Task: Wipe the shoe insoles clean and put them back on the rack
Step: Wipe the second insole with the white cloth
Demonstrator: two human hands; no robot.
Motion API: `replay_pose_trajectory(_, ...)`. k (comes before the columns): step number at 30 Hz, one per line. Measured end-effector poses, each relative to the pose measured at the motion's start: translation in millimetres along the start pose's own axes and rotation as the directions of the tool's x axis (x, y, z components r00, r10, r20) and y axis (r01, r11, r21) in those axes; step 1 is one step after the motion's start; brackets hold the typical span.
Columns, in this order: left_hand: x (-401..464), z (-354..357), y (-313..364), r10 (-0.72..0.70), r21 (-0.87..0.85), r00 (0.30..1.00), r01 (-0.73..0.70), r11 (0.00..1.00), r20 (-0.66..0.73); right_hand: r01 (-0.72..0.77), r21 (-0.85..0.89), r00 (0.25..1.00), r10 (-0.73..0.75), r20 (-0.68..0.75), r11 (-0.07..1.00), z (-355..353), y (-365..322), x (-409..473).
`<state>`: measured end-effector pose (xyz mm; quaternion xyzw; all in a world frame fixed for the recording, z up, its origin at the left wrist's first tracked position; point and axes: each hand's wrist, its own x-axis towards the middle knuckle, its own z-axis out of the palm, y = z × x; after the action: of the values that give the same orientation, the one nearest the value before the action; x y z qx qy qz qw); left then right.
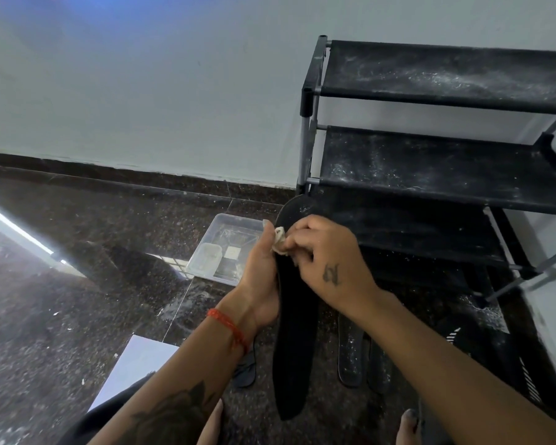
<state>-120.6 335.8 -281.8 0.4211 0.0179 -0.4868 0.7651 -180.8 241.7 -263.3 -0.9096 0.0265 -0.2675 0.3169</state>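
Observation:
A long black insole [294, 332] stands nearly upright in front of me, its toe end up near the rack. My left hand [264, 277] grips its left edge around the middle. My right hand [325, 255] pinches a small whitish cloth [280, 240] and presses it against the insole's upper part. Two more dusty black insoles [350, 354] lie flat on the floor to the right. Another dark insole [246, 369] shows partly under my left forearm. The black shoe rack [430, 91] stands at the right with dusty shelves.
A clear plastic tray [225, 248] holding a small clear container [204, 258] sits on the dark speckled floor behind my hands. A white sheet [135, 364] lies at the lower left. The white wall runs behind. My bare toes show at the bottom edge.

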Motion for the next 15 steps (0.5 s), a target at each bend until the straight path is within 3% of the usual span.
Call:
replay_pose_trajectory(3,0.0,3.0,-1.7,-0.058,0.053,0.997,0.055,0.997,0.052,-0.112,-0.134,0.994,0.111,-0.012,0.985,-16.1,16.3,6.5)
replay_pose_trajectory(6,-1.5,3.9,-0.7,-0.088,0.063,0.994,0.084,0.994,0.070,-0.219,-0.141,0.969,0.198,-0.151,0.966,-27.8,28.0,8.4)
replay_pose_trajectory(9,-4.1,4.5,2.0,-0.056,0.062,0.995,0.052,0.997,0.078,-0.142,-0.008,0.963,0.136,-0.233,0.990,-21.7,19.8,7.3)
replay_pose_trajectory(15,1.5,-1.1,-0.7,0.028,-0.006,0.999,-0.027,1.000,0.039,-0.002,0.025,0.998,0.004,-0.064,1.000,2.8,2.7,1.9)
